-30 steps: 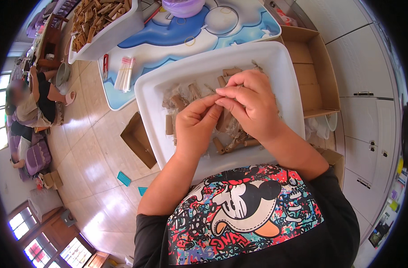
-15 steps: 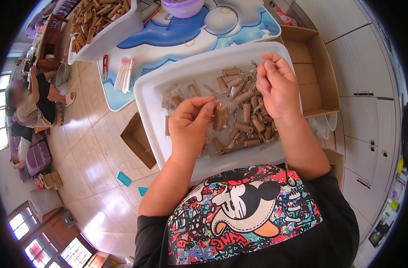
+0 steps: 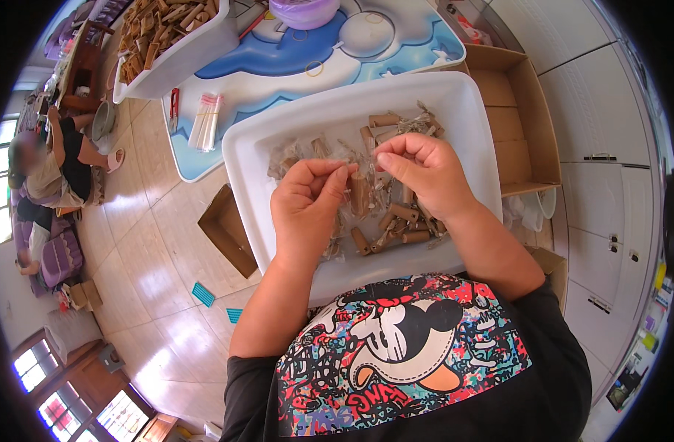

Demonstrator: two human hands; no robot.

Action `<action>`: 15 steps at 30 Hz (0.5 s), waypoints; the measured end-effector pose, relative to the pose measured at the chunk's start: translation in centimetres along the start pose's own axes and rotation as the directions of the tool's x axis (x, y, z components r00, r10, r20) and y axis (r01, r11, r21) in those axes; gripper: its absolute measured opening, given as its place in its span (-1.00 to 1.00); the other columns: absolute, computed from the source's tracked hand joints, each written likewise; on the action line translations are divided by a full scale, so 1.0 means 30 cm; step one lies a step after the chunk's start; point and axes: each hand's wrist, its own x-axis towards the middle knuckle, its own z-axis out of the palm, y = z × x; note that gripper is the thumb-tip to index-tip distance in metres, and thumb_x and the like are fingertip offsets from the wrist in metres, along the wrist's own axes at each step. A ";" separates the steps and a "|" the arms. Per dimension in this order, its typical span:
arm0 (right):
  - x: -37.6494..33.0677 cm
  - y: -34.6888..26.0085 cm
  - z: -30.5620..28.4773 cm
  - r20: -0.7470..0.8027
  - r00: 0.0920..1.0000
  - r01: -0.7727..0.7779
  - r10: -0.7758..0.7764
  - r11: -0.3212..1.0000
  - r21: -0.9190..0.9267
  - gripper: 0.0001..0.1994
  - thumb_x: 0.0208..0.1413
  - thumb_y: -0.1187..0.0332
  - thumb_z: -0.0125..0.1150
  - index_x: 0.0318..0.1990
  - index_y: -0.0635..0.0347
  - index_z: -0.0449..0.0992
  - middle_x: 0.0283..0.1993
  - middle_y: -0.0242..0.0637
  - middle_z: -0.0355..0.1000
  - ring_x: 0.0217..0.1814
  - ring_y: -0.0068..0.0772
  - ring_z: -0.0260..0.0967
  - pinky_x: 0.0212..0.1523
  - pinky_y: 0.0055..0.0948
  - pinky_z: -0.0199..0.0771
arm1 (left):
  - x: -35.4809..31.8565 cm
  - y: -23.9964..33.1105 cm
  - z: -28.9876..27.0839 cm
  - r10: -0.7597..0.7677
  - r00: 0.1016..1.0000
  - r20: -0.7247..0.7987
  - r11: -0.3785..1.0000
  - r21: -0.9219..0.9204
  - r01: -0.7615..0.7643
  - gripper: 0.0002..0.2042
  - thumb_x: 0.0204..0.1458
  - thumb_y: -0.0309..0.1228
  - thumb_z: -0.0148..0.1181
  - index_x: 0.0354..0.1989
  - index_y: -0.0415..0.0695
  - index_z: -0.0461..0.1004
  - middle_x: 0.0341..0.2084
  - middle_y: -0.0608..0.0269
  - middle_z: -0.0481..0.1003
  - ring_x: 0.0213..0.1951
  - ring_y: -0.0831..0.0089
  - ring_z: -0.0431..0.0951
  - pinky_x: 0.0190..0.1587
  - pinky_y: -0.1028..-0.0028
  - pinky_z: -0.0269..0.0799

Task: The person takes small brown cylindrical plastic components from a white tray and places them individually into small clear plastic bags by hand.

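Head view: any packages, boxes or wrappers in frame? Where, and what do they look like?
Clear wrapper: pinched between left hand and right hand, crinkled, transparent.
White tray: under both hands, rectangular, holds brown rolls.
Cardboard box: right of tray, open, brown.
Second white bin: top left, full of brown pieces.

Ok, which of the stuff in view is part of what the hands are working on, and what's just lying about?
In hand:
left hand
right hand
clear wrapper pinched between them
white tray
brown rolls in it

Lying about:
cardboard box
second tray of rolls
purple bowl
blue mat
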 end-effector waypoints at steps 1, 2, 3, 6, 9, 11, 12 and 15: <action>-0.002 -0.004 0.005 0.001 1.000 0.000 0.000 1.000 0.000 -0.87 0.02 0.46 0.16 -0.27 0.32 0.48 -0.34 -0.40 0.43 -0.31 -0.70 0.32 -0.24 -0.67 0.34 | 0.000 0.001 -0.003 0.000 1.000 0.016 1.000 -0.007 0.001 -0.92 0.04 -0.57 0.06 -0.30 -0.29 0.38 -0.37 0.17 0.53 -0.36 0.60 0.49 -0.33 0.65 0.40; -0.003 -0.010 0.010 0.027 1.000 -0.007 0.007 1.000 0.000 -0.87 0.03 0.46 0.15 -0.28 0.32 0.48 -0.35 -0.40 0.44 -0.31 -0.69 0.32 -0.25 -0.67 0.34 | 0.000 0.002 -0.004 -0.001 0.999 0.032 1.000 -0.013 0.001 -0.92 0.04 -0.57 0.06 -0.31 -0.29 0.38 -0.37 0.18 0.53 -0.35 0.60 0.50 -0.33 0.65 0.40; -0.005 -0.013 0.013 0.053 0.998 -0.014 0.014 1.000 0.000 -0.87 0.04 0.45 0.15 -0.28 0.33 0.48 -0.35 -0.39 0.44 -0.32 -0.68 0.33 -0.25 -0.66 0.34 | -0.001 0.002 -0.005 0.000 1.000 0.031 1.000 -0.013 0.001 -0.92 0.04 -0.57 0.06 -0.31 -0.29 0.38 -0.37 0.18 0.53 -0.35 0.60 0.50 -0.33 0.65 0.40; -0.001 0.006 0.001 0.047 0.999 -0.005 0.007 0.999 -0.054 -0.87 0.04 0.45 0.14 -0.29 0.33 0.47 -0.35 -0.38 0.44 -0.31 -0.67 0.33 -0.24 -0.66 0.34 | -0.002 0.002 -0.002 0.024 0.999 0.037 0.999 0.029 -0.025 -0.91 0.05 -0.54 0.06 -0.31 -0.30 0.39 -0.38 0.15 0.52 -0.40 0.59 0.49 -0.39 0.63 0.45; -0.005 0.005 0.009 0.004 1.000 0.018 -0.018 0.999 -0.034 -0.87 0.04 0.43 0.14 -0.29 0.32 0.47 -0.36 -0.37 0.44 -0.32 -0.67 0.33 -0.25 -0.66 0.33 | -0.001 0.006 0.004 -0.024 1.000 0.010 1.000 0.017 0.024 -0.92 0.05 -0.55 0.06 -0.30 -0.29 0.37 -0.38 0.20 0.52 -0.37 0.61 0.49 -0.37 0.63 0.43; -0.006 -0.004 0.013 0.000 1.000 0.013 -0.013 1.000 -0.022 -0.87 0.04 0.43 0.14 -0.30 0.32 0.47 -0.37 -0.38 0.43 -0.33 -0.67 0.32 -0.26 -0.67 0.32 | 0.000 0.006 -0.001 -0.015 1.000 0.007 0.999 0.050 0.015 -0.90 0.05 -0.55 0.05 -0.26 -0.28 0.38 -0.38 0.21 0.52 -0.38 0.62 0.48 -0.37 0.62 0.44; -0.007 -0.008 0.015 -0.007 1.000 0.009 -0.010 1.000 -0.011 -0.88 0.04 0.43 0.14 -0.31 0.31 0.47 -0.37 -0.38 0.43 -0.34 -0.67 0.31 -0.28 -0.68 0.31 | 0.000 0.010 0.001 -0.014 1.000 0.007 0.999 0.049 0.014 -0.90 0.05 -0.55 0.05 -0.26 -0.28 0.38 -0.38 0.21 0.52 -0.38 0.62 0.48 -0.37 0.62 0.44; 0.004 0.015 0.016 -0.008 0.999 0.038 -0.037 0.991 0.131 -0.86 0.04 0.39 0.15 -0.32 0.29 0.48 -0.45 -0.41 0.43 -0.47 -0.71 0.27 -0.43 -0.71 0.28 | -0.001 0.019 0.003 0.000 1.000 0.002 1.000 0.020 0.000 -0.91 0.06 -0.54 0.04 -0.27 -0.25 0.41 -0.39 0.22 0.51 -0.38 0.61 0.49 -0.36 0.61 0.45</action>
